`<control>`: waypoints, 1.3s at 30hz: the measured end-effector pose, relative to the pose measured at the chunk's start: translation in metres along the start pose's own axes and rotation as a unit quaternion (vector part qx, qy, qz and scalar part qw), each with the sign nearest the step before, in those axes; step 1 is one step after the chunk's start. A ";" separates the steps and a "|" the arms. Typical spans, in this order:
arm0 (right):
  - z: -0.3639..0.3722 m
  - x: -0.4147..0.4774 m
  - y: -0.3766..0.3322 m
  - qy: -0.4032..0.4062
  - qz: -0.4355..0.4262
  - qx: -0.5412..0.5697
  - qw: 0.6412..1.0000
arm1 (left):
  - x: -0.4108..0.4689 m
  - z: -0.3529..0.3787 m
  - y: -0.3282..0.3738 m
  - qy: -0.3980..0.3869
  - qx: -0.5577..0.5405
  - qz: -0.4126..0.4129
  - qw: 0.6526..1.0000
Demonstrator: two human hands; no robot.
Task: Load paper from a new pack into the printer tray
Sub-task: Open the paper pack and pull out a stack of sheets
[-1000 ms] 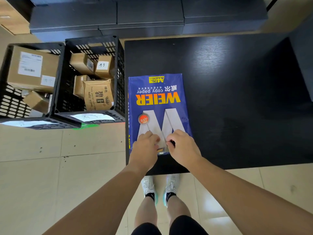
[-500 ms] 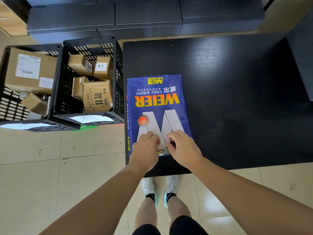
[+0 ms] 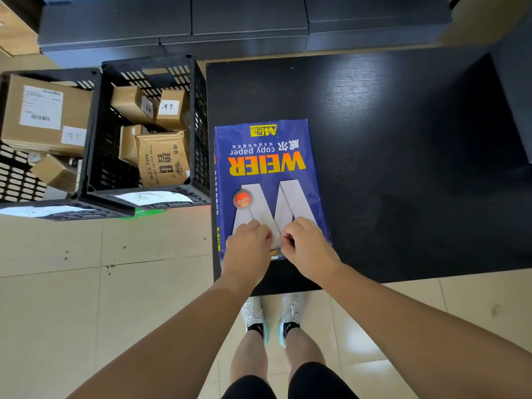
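A blue pack of copy paper (image 3: 266, 165) with yellow lettering lies flat on the near left corner of the black table (image 3: 388, 139), its print upside down to me. My left hand (image 3: 247, 249) and my right hand (image 3: 309, 250) rest side by side on the pack's near end, fingers curled and pinching the wrapper there. The wrapper edge between my fingertips is mostly hidden by the hands. No printer or tray shows in this view.
Two black plastic crates (image 3: 95, 156) with several cardboard boxes stand on the tiled floor left of the table. Dark cabinets (image 3: 244, 21) run along the far side. My feet in white shoes (image 3: 272, 315) stand at the table's near edge.
Both hands stay on the pack's near end with only slight finger movement. The view has shifted a little; the pack has not moved.
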State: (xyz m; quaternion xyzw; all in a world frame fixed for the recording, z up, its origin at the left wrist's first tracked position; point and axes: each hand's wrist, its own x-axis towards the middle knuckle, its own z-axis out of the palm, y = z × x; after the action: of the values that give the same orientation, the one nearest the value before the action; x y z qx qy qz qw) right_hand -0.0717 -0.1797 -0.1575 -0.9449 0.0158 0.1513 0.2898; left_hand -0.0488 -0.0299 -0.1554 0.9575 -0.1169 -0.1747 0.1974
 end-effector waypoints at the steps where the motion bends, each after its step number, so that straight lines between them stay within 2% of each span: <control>1: -0.001 0.000 0.000 -0.008 -0.001 -0.002 1.000 | 0.000 0.001 0.000 -0.002 0.017 0.004 1.000; 5: -0.002 0.000 0.001 -0.026 -0.002 -0.003 1.000 | 0.000 0.003 0.002 -0.013 0.062 0.023 0.998; 17: 0.000 -0.020 -0.003 -0.031 -0.015 -0.044 0.998 | -0.014 0.003 -0.003 -0.024 0.022 0.061 0.998; 22: 0.001 -0.039 -0.002 -0.044 -0.028 -0.025 0.998 | -0.035 0.002 -0.006 -0.076 -0.017 0.102 0.992; 26: 0.000 -0.048 -0.002 -0.020 -0.029 0.012 0.999 | -0.036 0.000 0.001 -0.053 -0.052 0.058 0.996; 33: 0.000 -0.045 -0.002 0.015 -0.020 0.048 0.999 | -0.048 0.001 0.003 -0.006 -0.127 0.030 0.991; 39: 0.005 -0.051 -0.002 0.043 -0.014 0.075 0.996 | -0.045 -0.003 0.009 0.021 -0.103 0.030 0.994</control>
State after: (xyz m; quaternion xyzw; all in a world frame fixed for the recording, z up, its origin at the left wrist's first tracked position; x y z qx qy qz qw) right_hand -0.1218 -0.1783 -0.1455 -0.9262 0.0266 0.1049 0.3612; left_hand -0.0899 -0.0239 -0.1367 0.9315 -0.1226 -0.1599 0.3028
